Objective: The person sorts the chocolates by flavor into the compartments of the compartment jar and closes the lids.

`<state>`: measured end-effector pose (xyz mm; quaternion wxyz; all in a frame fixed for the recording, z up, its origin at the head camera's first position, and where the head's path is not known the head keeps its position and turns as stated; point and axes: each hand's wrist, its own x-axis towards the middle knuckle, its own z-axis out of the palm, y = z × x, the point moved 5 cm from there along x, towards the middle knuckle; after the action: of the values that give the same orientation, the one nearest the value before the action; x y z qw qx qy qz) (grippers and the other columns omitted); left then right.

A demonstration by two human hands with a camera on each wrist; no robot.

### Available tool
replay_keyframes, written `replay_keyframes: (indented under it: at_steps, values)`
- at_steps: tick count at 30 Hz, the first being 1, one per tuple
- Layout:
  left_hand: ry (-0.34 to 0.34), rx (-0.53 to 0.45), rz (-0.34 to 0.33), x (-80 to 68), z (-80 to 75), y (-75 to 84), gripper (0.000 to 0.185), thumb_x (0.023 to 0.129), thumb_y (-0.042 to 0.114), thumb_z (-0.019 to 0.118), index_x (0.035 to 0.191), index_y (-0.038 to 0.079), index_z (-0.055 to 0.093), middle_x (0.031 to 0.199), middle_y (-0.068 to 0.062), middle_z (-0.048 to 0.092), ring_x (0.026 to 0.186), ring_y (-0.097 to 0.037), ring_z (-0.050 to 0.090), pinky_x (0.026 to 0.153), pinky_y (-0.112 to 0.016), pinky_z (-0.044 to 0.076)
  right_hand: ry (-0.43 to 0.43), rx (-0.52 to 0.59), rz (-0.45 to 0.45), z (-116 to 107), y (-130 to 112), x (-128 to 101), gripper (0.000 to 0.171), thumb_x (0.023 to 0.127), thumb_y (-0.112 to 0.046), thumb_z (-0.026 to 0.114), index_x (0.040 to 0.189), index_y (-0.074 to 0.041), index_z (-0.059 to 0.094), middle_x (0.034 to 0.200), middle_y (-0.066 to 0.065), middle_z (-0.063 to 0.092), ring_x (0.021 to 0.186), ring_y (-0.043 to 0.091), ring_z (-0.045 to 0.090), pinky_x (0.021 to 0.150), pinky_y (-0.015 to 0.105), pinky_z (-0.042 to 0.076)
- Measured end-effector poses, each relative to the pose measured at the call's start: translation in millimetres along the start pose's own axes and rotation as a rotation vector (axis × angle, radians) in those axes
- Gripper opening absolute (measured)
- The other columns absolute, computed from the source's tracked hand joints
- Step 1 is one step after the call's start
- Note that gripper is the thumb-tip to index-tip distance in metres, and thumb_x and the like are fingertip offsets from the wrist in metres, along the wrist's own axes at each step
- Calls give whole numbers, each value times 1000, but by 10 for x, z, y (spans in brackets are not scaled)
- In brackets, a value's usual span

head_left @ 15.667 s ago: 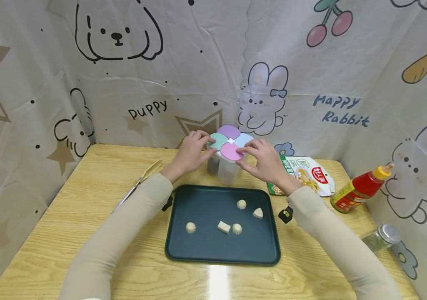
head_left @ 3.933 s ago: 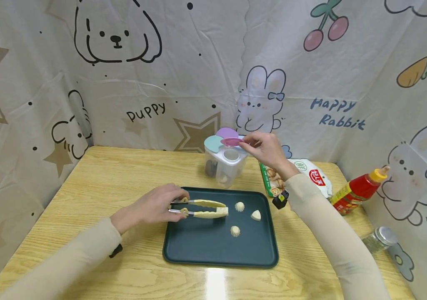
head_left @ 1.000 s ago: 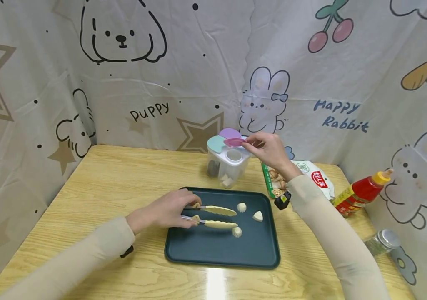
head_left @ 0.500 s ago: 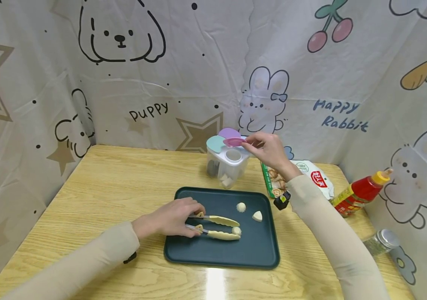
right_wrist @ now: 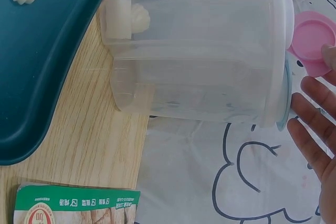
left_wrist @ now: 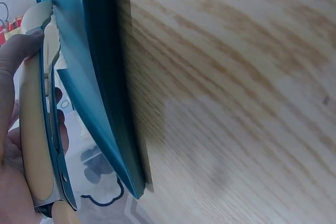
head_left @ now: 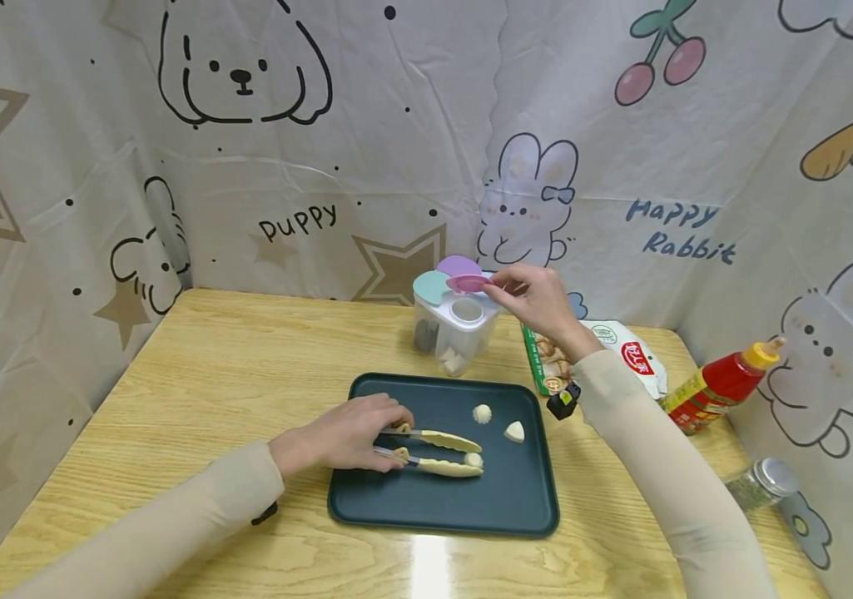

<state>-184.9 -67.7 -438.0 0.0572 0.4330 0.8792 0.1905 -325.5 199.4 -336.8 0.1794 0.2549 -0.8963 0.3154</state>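
On the wooden table (head_left: 194, 366), your left hand (head_left: 347, 433) grips tongs (head_left: 433, 453) closed around a white piece (head_left: 474, 459) on the tray (head_left: 426, 507). Your right hand (head_left: 534, 299) pinches the container's pink lid flap (head_left: 467, 284) open.

Bare worktop (head_left: 231, 358) lies open left of the tray (head_left: 523, 507). On the right, the food packet (head_left: 624, 353), sauce bottle (head_left: 718, 378) and jar (head_left: 763, 474) crowd the passage. The lidded container (head_left: 459, 329) blocks the tray's far edge.

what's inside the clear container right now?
Two white pieces lie at the bottom of the clear container, under the pink lid held up by the right hand. Something dark sits in a neighbouring compartment; the rest is hidden.
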Motion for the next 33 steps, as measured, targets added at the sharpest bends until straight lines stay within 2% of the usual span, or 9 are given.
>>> replay_keyframes:
  at_steps: [5,9,19,25,33]
  values:
    - [21,5,0,-1,-47,-2,45,89,39,85,125,17,68,108,2,69,92,-10,58,80,-30,52,2,1,-3,-3,-5,2,17,96,-20,79,101,-4,79,96,15,80,84,29,75,78,45,64]
    - [48,-2,-21,1,-170,-20,43,90,38,84,124,17,69,111,2,70,97,-14,62,84,-33,53,2,5,-8,-9,-5,4,17,96,-20,79,100,-4,79,96,15,79,84,28,75,77,44,64]
    - [201,44,-9,25,-618,-88,44,85,32,88,120,12,70,106,-3,71,94,-16,63,84,-36,56,-4,11,9,-3,-7,-12,17,96,-19,78,102,-3,79,98,16,80,85,29,75,78,45,64]
    - [300,59,18,57,-946,-103,46,82,27,91,118,9,69,104,-5,72,90,-18,65,78,-35,54,-3,9,8,-1,-8,-14,17,96,-19,78,101,-3,79,97,15,80,84,29,75,78,45,64]
    - [373,63,-3,163,-1291,-181,48,83,25,90,121,5,71,107,-10,72,92,-22,63,76,-36,50,0,4,-2,2,-9,1,16,96,-19,78,101,-4,79,96,15,80,84,28,75,78,44,64]
